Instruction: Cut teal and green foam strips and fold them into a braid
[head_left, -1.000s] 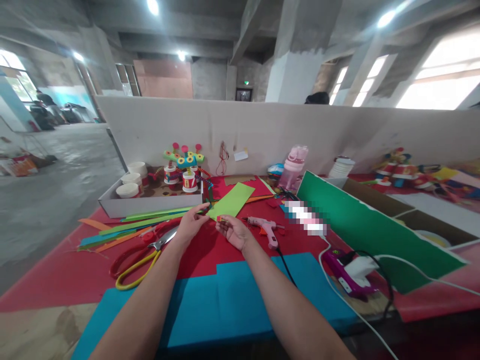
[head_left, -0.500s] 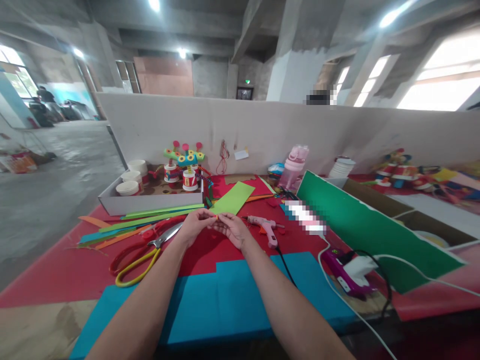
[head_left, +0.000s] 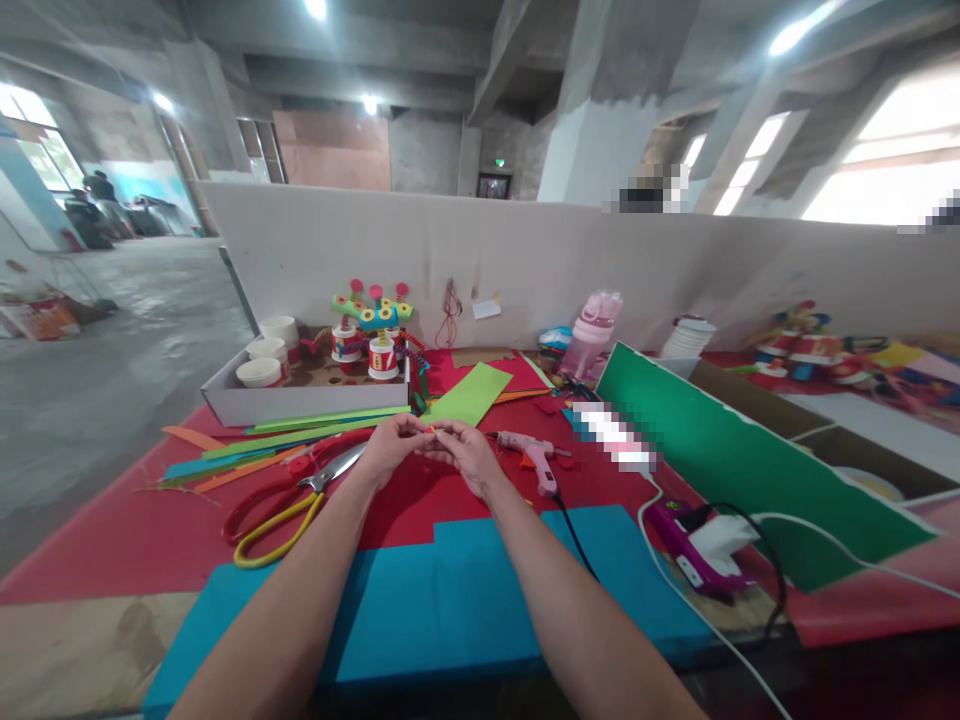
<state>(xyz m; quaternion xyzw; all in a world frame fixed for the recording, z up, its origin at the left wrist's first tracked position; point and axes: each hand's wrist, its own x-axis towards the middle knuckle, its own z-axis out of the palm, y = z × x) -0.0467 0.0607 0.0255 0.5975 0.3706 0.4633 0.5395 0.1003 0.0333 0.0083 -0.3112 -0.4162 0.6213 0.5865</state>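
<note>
My left hand (head_left: pixel 391 447) and my right hand (head_left: pixel 466 452) meet at the fingertips over the red table cover. Pinched between them is a small orange piece (head_left: pixel 430 430), mostly hidden by the fingers; it looks like paper, though its shape is unclear. Just right of my right hand lies a pink glue gun (head_left: pixel 531 455) with a black cord. Large scissors (head_left: pixel 311 490) with red and yellow handles rest left of my left hand. A light green paper sheet (head_left: pixel 471 393) lies behind the fingertips.
Blue sheets (head_left: pixel 450 600) cover the near edge. Paper strips (head_left: pixel 247 450) and a box (head_left: pixel 300 403) holding decorated cups (head_left: pixel 383 358) are at left. A pink bottle (head_left: pixel 592 335), green board (head_left: pixel 735 460) and purple power strip (head_left: pixel 694 560) with cables stand at right. A white partition (head_left: pixel 360 235) closes the back.
Both hands stay together on the small orange piece, with only a slight shift of the fingers. The whole view has moved a little; nothing on the table has visibly changed place.
</note>
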